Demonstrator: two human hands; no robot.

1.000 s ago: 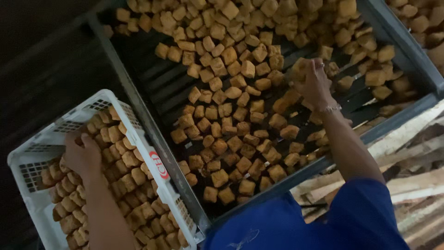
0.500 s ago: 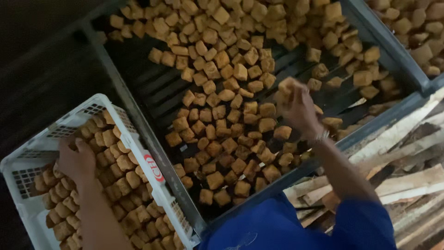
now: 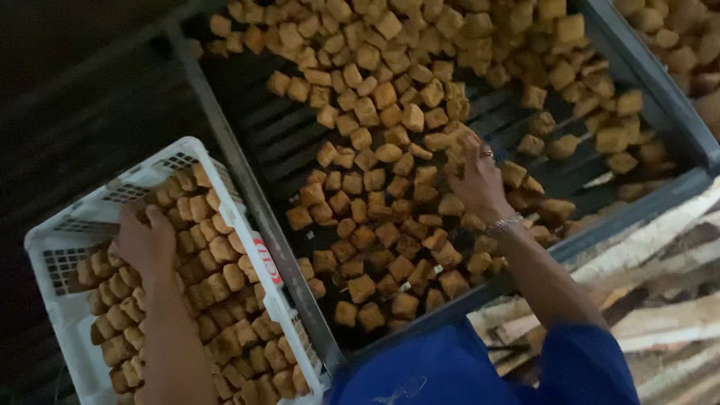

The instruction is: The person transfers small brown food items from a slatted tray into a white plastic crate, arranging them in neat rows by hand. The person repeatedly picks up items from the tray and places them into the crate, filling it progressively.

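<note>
Brown fried cubes point(image 3: 375, 247) lay spread over big dark tray point(image 3: 247, 180) in middle. Right hand point(image 3: 476, 180) sat on cubes, fingers bent, grabbing a few. Left hand point(image 3: 146, 244) lay flat on packed cubes in white crate point(image 3: 225, 199) at near left, fingers close together. Wood planks point(image 3: 660, 277) lay at right.

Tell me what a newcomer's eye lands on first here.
First, the mass of golden-brown fried cubes spread over the dark slatted tray filling the upper middle. Then the white plastic crate at lower left, packed with the same cubes, the left hand resting on them. The right hand reaches among the tray's cubes.
</note>
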